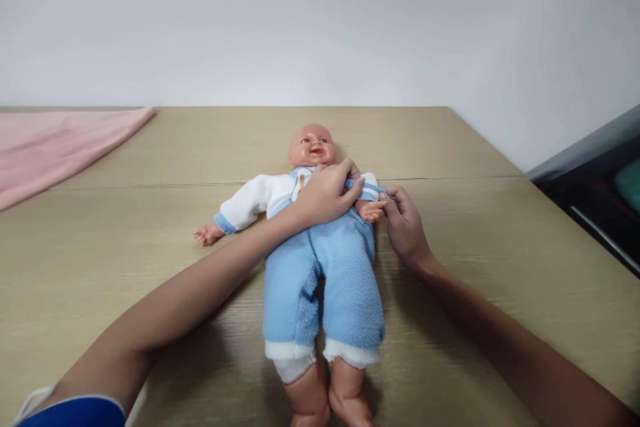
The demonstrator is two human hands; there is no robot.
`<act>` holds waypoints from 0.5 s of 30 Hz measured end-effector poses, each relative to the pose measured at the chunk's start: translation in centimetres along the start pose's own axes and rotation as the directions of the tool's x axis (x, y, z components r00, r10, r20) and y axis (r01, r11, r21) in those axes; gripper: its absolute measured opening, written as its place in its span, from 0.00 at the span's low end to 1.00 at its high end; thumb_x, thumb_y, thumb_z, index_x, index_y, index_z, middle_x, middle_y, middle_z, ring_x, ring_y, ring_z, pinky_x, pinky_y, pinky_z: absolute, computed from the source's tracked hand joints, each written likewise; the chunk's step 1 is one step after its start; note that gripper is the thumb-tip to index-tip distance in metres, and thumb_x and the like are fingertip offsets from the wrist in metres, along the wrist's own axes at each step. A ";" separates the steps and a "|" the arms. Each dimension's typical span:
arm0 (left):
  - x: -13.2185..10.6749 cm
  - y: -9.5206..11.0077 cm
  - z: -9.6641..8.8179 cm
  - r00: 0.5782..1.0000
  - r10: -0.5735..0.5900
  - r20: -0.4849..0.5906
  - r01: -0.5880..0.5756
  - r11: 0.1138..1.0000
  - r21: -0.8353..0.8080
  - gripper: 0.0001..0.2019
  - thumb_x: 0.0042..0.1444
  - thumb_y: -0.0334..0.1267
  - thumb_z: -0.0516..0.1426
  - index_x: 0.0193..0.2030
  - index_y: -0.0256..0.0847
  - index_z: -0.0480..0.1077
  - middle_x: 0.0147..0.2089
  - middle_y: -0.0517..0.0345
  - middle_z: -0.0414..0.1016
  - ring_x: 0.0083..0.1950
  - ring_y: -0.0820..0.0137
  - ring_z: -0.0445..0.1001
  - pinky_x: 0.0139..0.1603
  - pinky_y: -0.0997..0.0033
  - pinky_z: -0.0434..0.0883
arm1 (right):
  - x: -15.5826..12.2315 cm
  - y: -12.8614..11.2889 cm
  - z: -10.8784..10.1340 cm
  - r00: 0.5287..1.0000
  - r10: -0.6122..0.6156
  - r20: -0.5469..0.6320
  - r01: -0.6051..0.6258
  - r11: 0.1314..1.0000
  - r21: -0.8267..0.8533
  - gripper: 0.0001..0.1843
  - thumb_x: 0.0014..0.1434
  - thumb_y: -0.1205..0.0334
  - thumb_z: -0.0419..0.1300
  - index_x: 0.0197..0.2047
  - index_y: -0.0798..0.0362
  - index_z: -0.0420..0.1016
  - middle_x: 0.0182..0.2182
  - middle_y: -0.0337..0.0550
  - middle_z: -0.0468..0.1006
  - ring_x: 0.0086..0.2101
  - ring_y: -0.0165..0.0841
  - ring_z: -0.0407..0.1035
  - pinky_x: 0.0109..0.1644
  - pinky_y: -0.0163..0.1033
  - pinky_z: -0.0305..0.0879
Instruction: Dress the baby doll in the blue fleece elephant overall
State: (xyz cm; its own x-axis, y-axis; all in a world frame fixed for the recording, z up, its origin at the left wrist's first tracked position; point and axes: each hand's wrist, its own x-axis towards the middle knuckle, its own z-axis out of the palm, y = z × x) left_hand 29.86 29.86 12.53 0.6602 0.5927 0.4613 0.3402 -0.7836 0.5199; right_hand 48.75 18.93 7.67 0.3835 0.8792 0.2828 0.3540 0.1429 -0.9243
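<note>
A baby doll lies on its back with its head away from me, dressed in a white top with blue cuffs and fluffy blue trousers. My left hand rests across its chest, thumb and fingers closed at a narrow blue strap. On the other side, my right hand pinches the outer end of that strap beside the doll's bent arm. The strap stretches between both hands over the white sleeve. My left hand hides most of the chest, and my right fingertips are partly covered.
The wooden table has a seam running across it behind the doll's shoulders. A pink cloth lies at the far left. Beyond the right edge stands a dark object, and a pale wall rises behind.
</note>
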 end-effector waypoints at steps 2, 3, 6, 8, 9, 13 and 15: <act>0.1 0.0 0.0 1.000 -0.022 0.001 0.022 0.999 -0.032 0.10 0.77 0.46 0.53 0.44 0.45 0.68 0.38 0.55 0.80 0.41 0.60 0.77 0.50 0.56 0.69 | 0.4 0.2 0.2 0.999 0.047 0.020 -0.049 0.995 0.090 0.19 0.73 0.39 0.65 0.42 0.45 0.76 0.39 0.39 0.80 0.41 0.39 0.75 0.51 0.45 0.77; 0.2 -0.1 0.0 0.999 -0.038 0.003 0.038 0.997 -0.064 0.10 0.77 0.46 0.54 0.44 0.45 0.68 0.38 0.55 0.80 0.41 0.60 0.76 0.49 0.57 0.69 | 0.6 0.3 0.4 0.997 0.068 0.033 -0.072 0.988 0.136 0.21 0.71 0.36 0.67 0.42 0.45 0.76 0.39 0.39 0.80 0.41 0.38 0.75 0.50 0.44 0.77; 0.5 -0.5 0.0 0.993 -0.111 0.045 0.119 0.970 -0.214 0.08 0.74 0.44 0.56 0.44 0.45 0.68 0.40 0.57 0.78 0.41 0.62 0.76 0.45 0.60 0.67 | 1.6 0.6 1.1 0.992 0.105 0.072 -0.119 0.966 0.229 0.25 0.67 0.31 0.69 0.41 0.45 0.75 0.38 0.39 0.80 0.42 0.38 0.76 0.50 0.44 0.79; 0.8 -0.6 -0.2 0.982 -0.167 0.085 0.185 0.934 -0.304 0.04 0.71 0.41 0.57 0.45 0.44 0.69 0.41 0.58 0.78 0.43 0.63 0.75 0.45 0.62 0.68 | 2.1 0.8 1.5 0.991 0.110 0.079 -0.126 0.962 0.241 0.25 0.66 0.32 0.70 0.41 0.45 0.74 0.39 0.39 0.80 0.42 0.38 0.77 0.52 0.44 0.78; 0.9 -0.7 -0.3 0.977 -0.188 0.099 0.211 0.920 -0.332 0.03 0.69 0.38 0.57 0.45 0.44 0.69 0.42 0.58 0.78 0.43 0.64 0.75 0.46 0.62 0.69 | 2.2 0.9 1.6 0.992 0.107 0.072 -0.121 0.964 0.236 0.24 0.66 0.33 0.70 0.42 0.45 0.74 0.39 0.38 0.80 0.43 0.37 0.76 0.53 0.43 0.78; 1.1 -0.7 -0.6 0.970 -0.219 0.104 0.242 0.907 -0.345 0.04 0.66 0.33 0.58 0.46 0.42 0.70 0.43 0.58 0.79 0.44 0.64 0.75 0.47 0.63 0.70 | 2.1 1.6 1.7 0.994 0.099 0.051 -0.107 0.969 0.221 0.21 0.69 0.36 0.69 0.43 0.43 0.74 0.40 0.37 0.79 0.44 0.35 0.76 0.54 0.41 0.77; 1.2 -0.8 -0.7 0.972 -0.219 0.086 0.235 0.914 -0.332 0.06 0.67 0.33 0.58 0.49 0.41 0.72 0.45 0.56 0.80 0.45 0.65 0.76 0.49 0.63 0.71 | 2.4 2.0 1.6 0.992 0.099 0.072 -0.112 0.971 0.210 0.20 0.71 0.35 0.66 0.43 0.43 0.73 0.39 0.37 0.78 0.42 0.35 0.76 0.50 0.41 0.78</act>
State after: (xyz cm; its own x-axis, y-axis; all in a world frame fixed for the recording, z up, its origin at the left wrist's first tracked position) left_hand 29.90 31.31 13.13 0.6243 0.7320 0.2727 0.2441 -0.5145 0.8220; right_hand 48.97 22.03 6.05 0.3544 0.9194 0.1705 0.1214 0.1356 -0.9833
